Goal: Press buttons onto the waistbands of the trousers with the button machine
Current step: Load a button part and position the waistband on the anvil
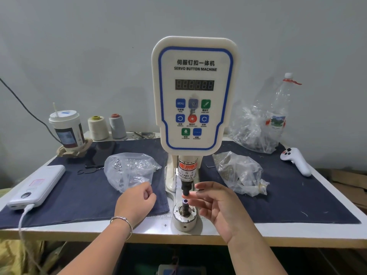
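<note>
Dark display (194,85) of button machine (193,92), unreadable

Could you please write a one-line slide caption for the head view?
Right hand reaches its fingertips between the button machine punch and lower die; left hand curls beside a bag of buttons.
</note>
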The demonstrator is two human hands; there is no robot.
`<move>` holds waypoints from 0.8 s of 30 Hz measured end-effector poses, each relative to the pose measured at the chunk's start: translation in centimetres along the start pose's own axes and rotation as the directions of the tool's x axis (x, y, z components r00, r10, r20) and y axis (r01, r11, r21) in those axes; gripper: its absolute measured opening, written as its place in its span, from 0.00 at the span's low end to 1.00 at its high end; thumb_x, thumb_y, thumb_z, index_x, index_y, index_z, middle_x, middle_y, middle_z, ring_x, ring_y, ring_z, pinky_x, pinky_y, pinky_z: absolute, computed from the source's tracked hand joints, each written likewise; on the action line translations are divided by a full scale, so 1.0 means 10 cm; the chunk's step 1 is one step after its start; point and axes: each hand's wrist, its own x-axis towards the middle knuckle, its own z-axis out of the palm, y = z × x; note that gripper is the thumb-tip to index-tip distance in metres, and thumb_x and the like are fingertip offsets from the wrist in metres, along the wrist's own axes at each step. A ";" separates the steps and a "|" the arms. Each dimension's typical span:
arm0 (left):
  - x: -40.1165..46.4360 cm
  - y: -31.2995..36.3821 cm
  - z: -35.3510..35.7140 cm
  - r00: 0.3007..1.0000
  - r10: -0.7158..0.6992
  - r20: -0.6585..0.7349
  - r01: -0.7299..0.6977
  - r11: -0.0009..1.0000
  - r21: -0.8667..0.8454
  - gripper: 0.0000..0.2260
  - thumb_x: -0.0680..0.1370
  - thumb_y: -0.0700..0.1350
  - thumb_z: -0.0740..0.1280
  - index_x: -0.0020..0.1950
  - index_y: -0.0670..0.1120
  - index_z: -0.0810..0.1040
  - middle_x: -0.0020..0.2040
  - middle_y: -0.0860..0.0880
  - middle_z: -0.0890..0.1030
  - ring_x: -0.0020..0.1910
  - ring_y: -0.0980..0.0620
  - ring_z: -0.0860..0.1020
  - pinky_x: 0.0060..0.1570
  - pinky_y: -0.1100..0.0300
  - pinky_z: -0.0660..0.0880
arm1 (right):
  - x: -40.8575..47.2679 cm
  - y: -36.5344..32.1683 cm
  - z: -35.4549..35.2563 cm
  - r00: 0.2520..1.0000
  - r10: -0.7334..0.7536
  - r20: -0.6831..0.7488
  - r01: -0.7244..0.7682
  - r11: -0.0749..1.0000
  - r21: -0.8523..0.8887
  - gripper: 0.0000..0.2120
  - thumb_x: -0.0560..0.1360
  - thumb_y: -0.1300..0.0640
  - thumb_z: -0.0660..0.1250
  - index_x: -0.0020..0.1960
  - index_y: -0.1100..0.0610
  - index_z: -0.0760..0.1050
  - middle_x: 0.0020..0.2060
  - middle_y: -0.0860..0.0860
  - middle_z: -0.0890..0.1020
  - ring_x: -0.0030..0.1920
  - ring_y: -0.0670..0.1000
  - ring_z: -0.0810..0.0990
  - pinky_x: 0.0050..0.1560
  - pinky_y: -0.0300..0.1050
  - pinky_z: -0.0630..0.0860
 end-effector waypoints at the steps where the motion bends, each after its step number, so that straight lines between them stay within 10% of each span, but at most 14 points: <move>1: 0.00 0.00 0.00 1.000 0.001 0.003 -0.001 1.000 0.002 0.09 0.75 0.47 0.65 0.36 0.53 0.71 0.28 0.53 0.74 0.30 0.55 0.72 0.29 0.61 0.65 | 0.00 0.00 -0.02 1.000 -0.001 0.018 0.001 1.000 0.011 0.09 0.72 0.71 0.63 0.49 0.62 0.77 0.44 0.64 0.84 0.33 0.52 0.83 0.26 0.36 0.73; 8: -0.08 0.05 -0.03 0.999 0.030 -0.022 -0.032 0.997 -0.070 0.09 0.77 0.46 0.65 0.37 0.52 0.71 0.28 0.53 0.74 0.30 0.53 0.72 0.29 0.64 0.66 | 0.15 -0.10 -0.31 0.971 -0.215 -0.105 0.162 0.913 -0.373 0.04 0.76 0.63 0.64 0.46 0.63 0.78 0.39 0.58 0.86 0.33 0.56 0.82 0.31 0.43 0.76; 12: -0.17 -0.02 -0.17 0.951 -0.003 -0.310 -0.016 0.998 -0.060 0.09 0.78 0.46 0.66 0.38 0.52 0.72 0.28 0.56 0.72 0.28 0.55 0.71 0.27 0.66 0.62 | 0.34 -0.07 -0.69 0.835 -0.515 -0.193 0.225 0.639 -0.735 0.08 0.76 0.64 0.65 0.40 0.56 0.78 0.30 0.54 0.82 0.29 0.52 0.78 0.34 0.48 0.74; 16: -0.02 -0.22 -0.48 0.830 -0.064 -0.554 0.080 0.997 0.004 0.04 0.77 0.44 0.68 0.43 0.48 0.78 0.37 0.53 0.77 0.38 0.52 0.72 0.34 0.60 0.67 | 0.43 0.13 -0.87 0.857 -0.495 -0.143 0.158 0.517 -0.841 0.09 0.74 0.65 0.68 0.38 0.54 0.78 0.25 0.50 0.80 0.29 0.53 0.77 0.33 0.45 0.70; 24: 0.66 -0.36 -0.67 0.979 0.126 -0.158 -0.005 0.796 0.606 0.09 0.77 0.43 0.64 0.46 0.49 0.84 0.40 0.55 0.81 0.48 0.49 0.68 0.42 0.56 0.64 | 0.51 0.20 -0.96 0.827 -0.544 -0.141 0.198 0.517 -0.833 0.10 0.73 0.63 0.68 0.36 0.52 0.78 0.25 0.48 0.79 0.30 0.54 0.78 0.33 0.46 0.71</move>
